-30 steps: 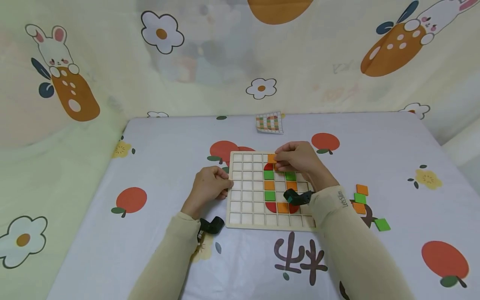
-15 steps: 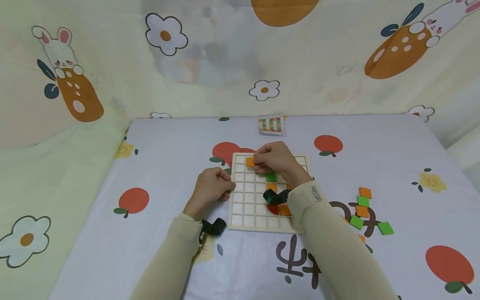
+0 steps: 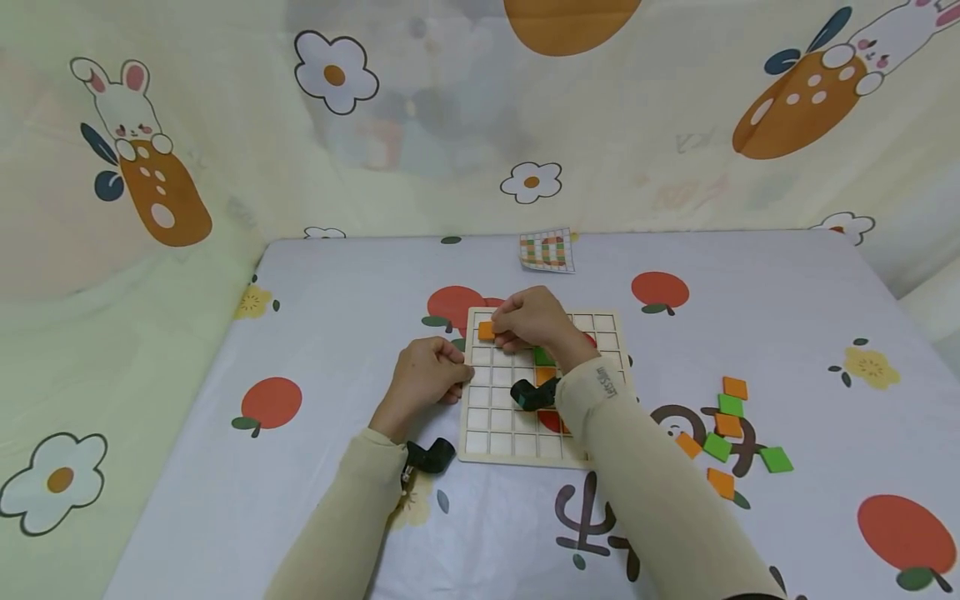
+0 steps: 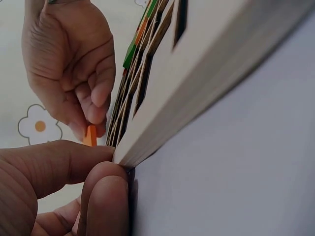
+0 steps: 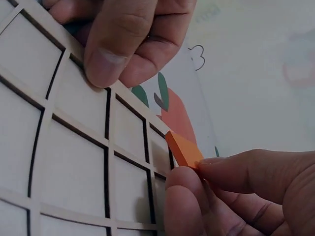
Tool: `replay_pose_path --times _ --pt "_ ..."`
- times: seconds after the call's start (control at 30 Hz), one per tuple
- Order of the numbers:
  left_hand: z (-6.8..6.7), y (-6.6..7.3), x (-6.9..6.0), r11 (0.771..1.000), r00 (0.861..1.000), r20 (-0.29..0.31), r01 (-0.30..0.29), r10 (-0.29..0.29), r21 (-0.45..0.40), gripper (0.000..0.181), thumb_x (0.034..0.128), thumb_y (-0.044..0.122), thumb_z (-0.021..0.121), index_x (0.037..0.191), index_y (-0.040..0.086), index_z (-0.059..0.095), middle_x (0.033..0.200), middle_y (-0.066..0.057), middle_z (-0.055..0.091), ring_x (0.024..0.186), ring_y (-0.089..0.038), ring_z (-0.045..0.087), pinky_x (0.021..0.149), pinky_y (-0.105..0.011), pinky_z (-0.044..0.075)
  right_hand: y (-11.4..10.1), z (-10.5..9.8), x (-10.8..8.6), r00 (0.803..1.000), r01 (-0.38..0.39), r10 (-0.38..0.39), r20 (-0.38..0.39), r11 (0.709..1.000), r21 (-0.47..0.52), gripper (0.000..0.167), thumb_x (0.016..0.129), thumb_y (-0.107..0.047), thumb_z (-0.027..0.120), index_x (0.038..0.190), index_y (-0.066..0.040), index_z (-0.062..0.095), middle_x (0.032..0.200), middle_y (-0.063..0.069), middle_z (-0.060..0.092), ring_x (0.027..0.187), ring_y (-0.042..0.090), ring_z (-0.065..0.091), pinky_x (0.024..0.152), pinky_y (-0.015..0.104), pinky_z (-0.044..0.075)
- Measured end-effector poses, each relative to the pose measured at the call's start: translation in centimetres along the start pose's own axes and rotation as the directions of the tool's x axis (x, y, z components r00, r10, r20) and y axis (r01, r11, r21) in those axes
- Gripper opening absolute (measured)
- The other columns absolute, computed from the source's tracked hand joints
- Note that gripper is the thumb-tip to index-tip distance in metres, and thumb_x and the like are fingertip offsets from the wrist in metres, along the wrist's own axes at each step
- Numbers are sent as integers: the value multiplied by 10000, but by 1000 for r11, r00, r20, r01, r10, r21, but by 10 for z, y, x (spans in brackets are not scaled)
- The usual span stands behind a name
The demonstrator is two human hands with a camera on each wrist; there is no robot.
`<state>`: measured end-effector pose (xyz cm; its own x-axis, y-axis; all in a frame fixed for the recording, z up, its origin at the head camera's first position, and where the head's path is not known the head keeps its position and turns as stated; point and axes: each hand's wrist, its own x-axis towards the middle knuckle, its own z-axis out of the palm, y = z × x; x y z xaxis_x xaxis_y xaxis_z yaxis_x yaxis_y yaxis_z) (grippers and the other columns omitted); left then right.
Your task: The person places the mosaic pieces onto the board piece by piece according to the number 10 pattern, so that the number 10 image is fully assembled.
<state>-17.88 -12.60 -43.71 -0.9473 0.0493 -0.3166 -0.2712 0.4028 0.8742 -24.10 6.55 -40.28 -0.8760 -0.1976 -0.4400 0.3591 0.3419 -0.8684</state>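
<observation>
A light wooden grid board [image 3: 501,421] lies on the table, partly covered by my right hand and sleeve. My left hand [image 3: 423,377] pinches its left edge, the thumb on the frame in the right wrist view. Over the upper left cells, my right hand [image 3: 536,323] pinches an orange square tile [image 5: 183,148] between thumb and fingers. That tile is tilted and held just above the board's corner. Green tile [image 3: 544,357], orange tile [image 3: 545,376] and red piece [image 3: 550,420] sit in cells near the middle; others are hidden behind my right arm.
Several loose orange tiles [image 3: 735,388] and green tiles [image 3: 777,459] lie right of the board. Behind the board is a small printed card [image 3: 547,251] with a coloured grid pattern. A patterned curtain [image 3: 420,150] hangs behind the table. Small black cameras [image 3: 431,457] are worn on both wrists.
My right hand has moved left across the board with the orange tile, from the upper middle to the upper left corner. My left hand has kept its grip on the edge.
</observation>
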Motion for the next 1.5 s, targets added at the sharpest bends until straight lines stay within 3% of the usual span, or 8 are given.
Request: replay_pose_path --times 0.53,1.0,1.23,1.5 --pt "0 1 -1 1000 1000 2 -9 9 -8 149 887 82 799 935 25 669 690 -82 667 495 -129 616 506 -246 577 0 8 0 1000 3 -4 -13 997 -81 137 988 -94 680 1076 5 715 860 113 710 682 179 655 649 249 605" --pt "1 3 -3 1000 1000 -11 12 -12 -1 148 887 92 797 947 31 676 718 -85 676 521 -133 623 517 -244 577 5 7 -1 999 44 -45 -10 998 -41 151 985 -93 696 1082 22 712 867 123 716 674 178 649 643 242 606" --pt "10 2 -3 1000 1000 8 18 -18 -18 152 885 98 796 958 36 679 734 -80 661 537 -136 620 530 -235 572 15 -13 -17 995 84 -84 -62 996 3 168 990 -131 707 1094 0 715 962 178 722 725 219 673 679 304 626" --pt "4 2 -6 999 999 -9 33 -33 -13 157 895 102 791 976 35 674 782 -99 656 574 -161 639 561 -257 593 37 -68 -50 982 47 -47 -183 999 -6 259 1013 -210 692 1174 -8 705 1000 158 712 753 195 647 674 262 589"
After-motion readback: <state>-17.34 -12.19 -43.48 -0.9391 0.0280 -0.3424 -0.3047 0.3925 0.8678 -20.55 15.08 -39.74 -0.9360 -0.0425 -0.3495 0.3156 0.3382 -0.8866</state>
